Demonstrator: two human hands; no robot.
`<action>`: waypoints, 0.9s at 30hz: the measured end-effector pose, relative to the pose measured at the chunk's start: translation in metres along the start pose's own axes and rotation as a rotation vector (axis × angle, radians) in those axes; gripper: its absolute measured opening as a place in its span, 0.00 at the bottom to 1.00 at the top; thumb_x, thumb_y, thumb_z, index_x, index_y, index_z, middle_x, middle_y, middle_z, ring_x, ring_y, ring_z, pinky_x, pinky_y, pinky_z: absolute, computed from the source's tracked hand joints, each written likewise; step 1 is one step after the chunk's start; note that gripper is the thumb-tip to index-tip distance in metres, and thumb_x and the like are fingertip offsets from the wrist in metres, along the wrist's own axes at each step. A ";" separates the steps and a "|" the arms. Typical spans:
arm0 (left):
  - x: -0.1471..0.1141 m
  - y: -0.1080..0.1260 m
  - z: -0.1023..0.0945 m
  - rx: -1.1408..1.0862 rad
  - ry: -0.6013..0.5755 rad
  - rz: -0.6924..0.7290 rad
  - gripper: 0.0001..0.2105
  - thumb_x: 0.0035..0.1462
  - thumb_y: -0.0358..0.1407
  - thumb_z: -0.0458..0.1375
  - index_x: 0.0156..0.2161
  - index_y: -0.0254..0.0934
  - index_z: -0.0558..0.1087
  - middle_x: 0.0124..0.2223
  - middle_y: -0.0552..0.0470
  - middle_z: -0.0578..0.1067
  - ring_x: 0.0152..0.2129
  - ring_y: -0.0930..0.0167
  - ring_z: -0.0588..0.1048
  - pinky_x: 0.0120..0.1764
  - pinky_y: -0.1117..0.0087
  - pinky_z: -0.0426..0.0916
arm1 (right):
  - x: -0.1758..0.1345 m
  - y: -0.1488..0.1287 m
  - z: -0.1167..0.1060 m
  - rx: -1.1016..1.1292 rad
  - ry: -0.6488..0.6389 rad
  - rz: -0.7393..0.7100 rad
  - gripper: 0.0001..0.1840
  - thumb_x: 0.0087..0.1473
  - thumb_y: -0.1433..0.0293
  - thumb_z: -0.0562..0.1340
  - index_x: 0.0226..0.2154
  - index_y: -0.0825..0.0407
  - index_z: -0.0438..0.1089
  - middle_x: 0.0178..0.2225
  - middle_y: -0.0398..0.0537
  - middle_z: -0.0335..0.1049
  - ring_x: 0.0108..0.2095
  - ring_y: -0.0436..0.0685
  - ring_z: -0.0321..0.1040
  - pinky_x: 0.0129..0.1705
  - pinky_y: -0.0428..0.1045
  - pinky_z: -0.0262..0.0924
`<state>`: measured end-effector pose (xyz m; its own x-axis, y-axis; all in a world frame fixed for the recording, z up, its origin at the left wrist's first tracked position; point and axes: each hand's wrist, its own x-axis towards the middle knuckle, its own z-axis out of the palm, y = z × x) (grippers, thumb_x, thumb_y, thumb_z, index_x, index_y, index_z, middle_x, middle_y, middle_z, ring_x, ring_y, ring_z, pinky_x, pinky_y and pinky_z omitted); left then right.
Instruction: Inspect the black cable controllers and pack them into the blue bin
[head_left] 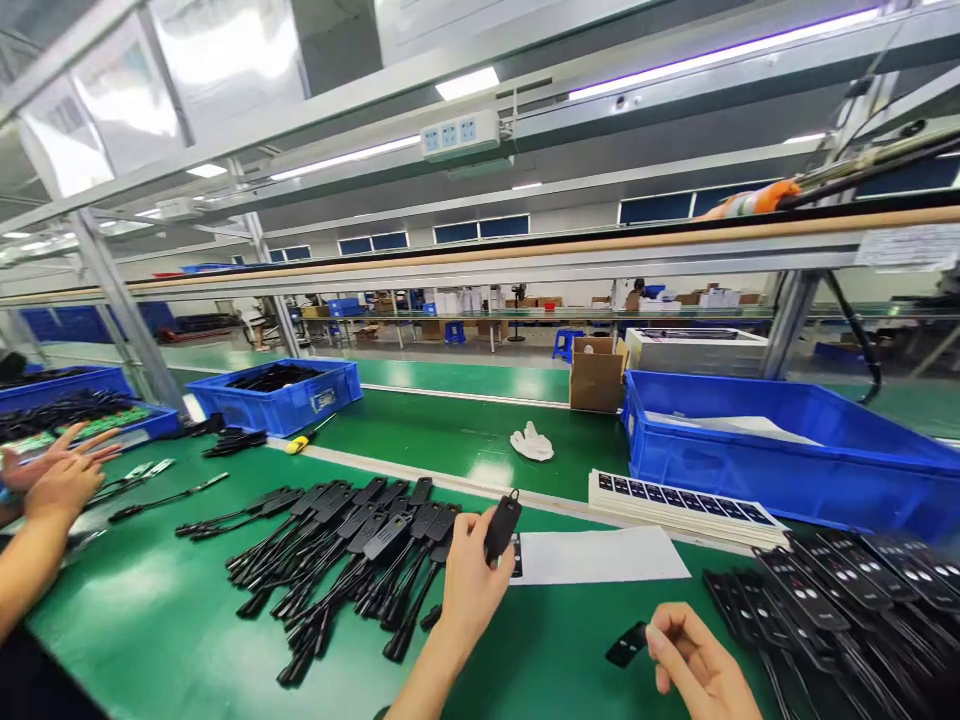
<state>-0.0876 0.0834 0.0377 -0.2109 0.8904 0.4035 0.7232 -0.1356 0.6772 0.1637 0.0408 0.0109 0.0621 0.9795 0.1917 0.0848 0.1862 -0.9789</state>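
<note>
My left hand (474, 575) grips a flat black remote-like controller (502, 525) with a small loop at its top, held above the green table. Between the thumb and fingers of my right hand (697, 660) is a small black label (627, 645) with pale marks, tilted and off the table. A white label sheet (600, 556) lies beyond my hands, a few black labels at its left end, partly hidden by my left hand. To the left spreads a pile of black cabled controllers (360, 530). At the right lie controllers with labels on their faces (814, 590).
A stack of label sheets (682, 500) lies before a large blue bin (750, 420). Farther left are another blue bin (277, 395), a yellow-handled screwdriver (298, 443) and a crumpled white glove (532, 442). A co-worker's hands (64, 475) are at the far left.
</note>
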 end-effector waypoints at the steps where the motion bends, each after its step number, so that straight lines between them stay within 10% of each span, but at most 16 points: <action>1: -0.006 0.006 0.004 -0.225 -0.056 -0.043 0.17 0.52 0.35 0.56 0.49 0.39 0.65 0.41 0.49 0.67 0.28 0.72 0.72 0.25 0.73 0.69 | 0.000 -0.002 0.000 0.024 -0.005 0.002 0.18 0.52 0.50 0.59 0.27 0.47 0.65 0.25 0.40 0.58 0.19 0.50 0.57 0.23 0.47 0.59; 8: -0.061 0.039 0.045 -1.210 -0.630 -0.599 0.20 0.49 0.42 0.64 0.42 0.35 0.63 0.38 0.46 0.75 0.24 0.75 0.74 0.30 0.72 0.71 | 0.002 -0.005 -0.008 0.074 -0.059 0.004 0.18 0.54 0.52 0.59 0.27 0.49 0.64 0.25 0.39 0.57 0.19 0.48 0.56 0.21 0.45 0.55; 27: -0.082 0.061 0.041 -1.195 -0.983 -0.656 0.30 0.42 0.28 0.65 0.53 0.35 0.63 0.39 0.43 0.78 0.35 0.63 0.78 0.41 0.62 0.70 | -0.005 -0.015 -0.004 -0.014 -0.095 0.161 0.18 0.48 0.53 0.64 0.26 0.52 0.68 0.21 0.40 0.63 0.19 0.48 0.57 0.18 0.43 0.53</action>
<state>0.0012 0.0197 0.0205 0.5425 0.7786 -0.3153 -0.2820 0.5224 0.8048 0.1662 0.0325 0.0248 -0.0177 0.9996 0.0241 0.0955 0.0257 -0.9951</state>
